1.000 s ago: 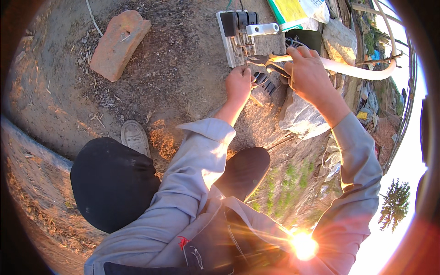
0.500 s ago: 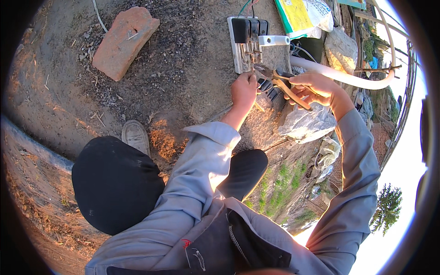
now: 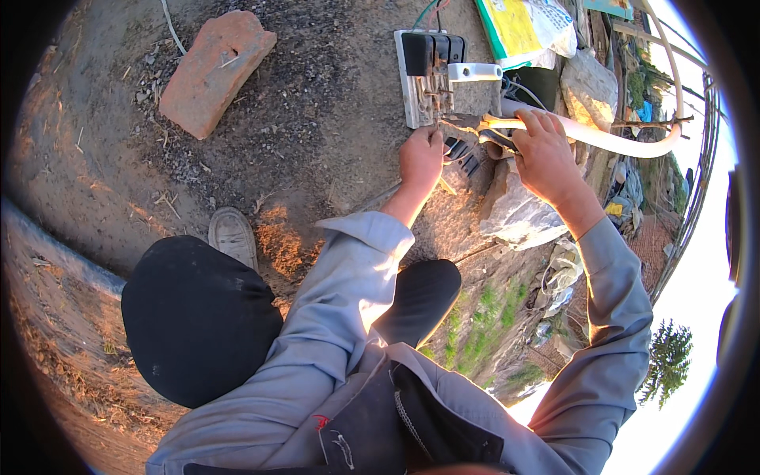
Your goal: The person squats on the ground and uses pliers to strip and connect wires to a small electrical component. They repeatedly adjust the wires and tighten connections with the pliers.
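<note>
A knife switch [image 3: 427, 79] with a pale base, dark covers and exposed metal contacts lies on the ground at the top centre. Its white handle [image 3: 475, 73] sticks out to the right. My left hand [image 3: 419, 158] is pinched at the switch's near end; what its fingertips hold is too small to make out. My right hand [image 3: 548, 158] grips a pair of pliers [image 3: 495, 124] with yellowish and dark handles. The jaws point left, beside the switch's near end and my left fingertips. Just below them lies a dark slotted piece [image 3: 465, 158], partly hidden.
A broken brick [image 3: 215, 75] lies on the dirt at far left. Right of the switch are a yellow-and-white sack [image 3: 526, 32], a thick pale hose [image 3: 617, 141] and crumpled plastic [image 3: 530, 214]. Thin wires [image 3: 431, 12] run off the switch's far end.
My right hand has turned and closed over the pliers, moving slightly forward. The handles have swung from pointing down-right to lying nearly level and closer together. My left hand has barely moved.
</note>
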A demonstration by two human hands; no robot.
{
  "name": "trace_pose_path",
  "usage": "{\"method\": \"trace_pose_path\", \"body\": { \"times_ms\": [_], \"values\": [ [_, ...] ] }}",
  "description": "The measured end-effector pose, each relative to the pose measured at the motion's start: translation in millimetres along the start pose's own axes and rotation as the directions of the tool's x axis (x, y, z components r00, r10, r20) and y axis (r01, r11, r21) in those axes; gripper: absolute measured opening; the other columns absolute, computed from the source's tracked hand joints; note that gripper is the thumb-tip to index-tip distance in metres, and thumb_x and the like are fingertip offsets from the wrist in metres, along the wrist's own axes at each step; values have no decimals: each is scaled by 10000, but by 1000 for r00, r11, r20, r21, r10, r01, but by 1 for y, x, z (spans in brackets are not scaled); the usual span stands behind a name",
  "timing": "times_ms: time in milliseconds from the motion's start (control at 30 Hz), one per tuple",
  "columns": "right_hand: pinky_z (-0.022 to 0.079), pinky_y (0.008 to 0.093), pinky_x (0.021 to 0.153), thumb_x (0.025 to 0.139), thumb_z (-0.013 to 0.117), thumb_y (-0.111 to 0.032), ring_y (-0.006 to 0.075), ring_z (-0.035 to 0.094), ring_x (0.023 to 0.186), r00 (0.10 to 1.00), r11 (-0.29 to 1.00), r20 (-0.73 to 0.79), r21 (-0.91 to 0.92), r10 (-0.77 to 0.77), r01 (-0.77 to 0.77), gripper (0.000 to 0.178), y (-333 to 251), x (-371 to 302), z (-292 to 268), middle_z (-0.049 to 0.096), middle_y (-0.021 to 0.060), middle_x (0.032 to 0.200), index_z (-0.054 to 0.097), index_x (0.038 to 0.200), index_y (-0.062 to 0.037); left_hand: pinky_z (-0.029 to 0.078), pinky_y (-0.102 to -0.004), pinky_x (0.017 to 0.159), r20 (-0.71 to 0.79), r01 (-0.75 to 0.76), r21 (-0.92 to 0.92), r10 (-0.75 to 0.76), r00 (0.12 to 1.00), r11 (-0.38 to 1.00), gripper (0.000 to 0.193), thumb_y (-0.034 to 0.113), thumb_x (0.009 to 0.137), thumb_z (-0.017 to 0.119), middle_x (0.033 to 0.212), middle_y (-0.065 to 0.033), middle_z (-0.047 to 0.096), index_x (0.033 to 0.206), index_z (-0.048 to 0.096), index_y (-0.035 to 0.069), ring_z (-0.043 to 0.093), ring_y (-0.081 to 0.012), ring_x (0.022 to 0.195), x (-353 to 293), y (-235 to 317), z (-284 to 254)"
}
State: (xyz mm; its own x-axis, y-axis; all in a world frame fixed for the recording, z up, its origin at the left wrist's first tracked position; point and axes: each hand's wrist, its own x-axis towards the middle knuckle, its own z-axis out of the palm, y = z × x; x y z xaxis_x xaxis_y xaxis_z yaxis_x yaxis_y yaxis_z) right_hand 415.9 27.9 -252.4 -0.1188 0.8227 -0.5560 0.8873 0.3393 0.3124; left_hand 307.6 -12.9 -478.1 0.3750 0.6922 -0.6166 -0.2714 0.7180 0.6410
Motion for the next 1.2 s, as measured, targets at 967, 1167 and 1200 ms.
{"method": "trace_pose_path", "body": {
  "times_ms": [967,1167,1200],
  "values": [
    [449,496,907,800,697,-208,341,522,1157,1000,995,4,-97,12,-11,136,-38,3,-28,566,157,1197,715,905,-123,599,-331,579,15,17,21,-18,1000,1000,266,135,996,568,834,-156,689,1135,624,-85,697,-202,683,-2,3,-1],
    [497,464,765,828,741,-328,357,614,917,969,970,188,151,162,-191,255,-35,13,-34,623,168,961,717,918,-90,603,-334,588,16,35,-18,-34,999,999,278,137,996,570,846,-159,690,1141,619,-95,695,-205,686,-3,8,-2],
    [504,454,729,833,743,-342,350,626,849,947,928,270,276,173,-248,278,-32,17,-35,629,168,918,713,926,-81,604,-334,591,20,36,-25,-35,999,999,280,138,996,569,846,-157,690,1142,620,-96,697,-206,689,-3,8,-2]
  ]
}}
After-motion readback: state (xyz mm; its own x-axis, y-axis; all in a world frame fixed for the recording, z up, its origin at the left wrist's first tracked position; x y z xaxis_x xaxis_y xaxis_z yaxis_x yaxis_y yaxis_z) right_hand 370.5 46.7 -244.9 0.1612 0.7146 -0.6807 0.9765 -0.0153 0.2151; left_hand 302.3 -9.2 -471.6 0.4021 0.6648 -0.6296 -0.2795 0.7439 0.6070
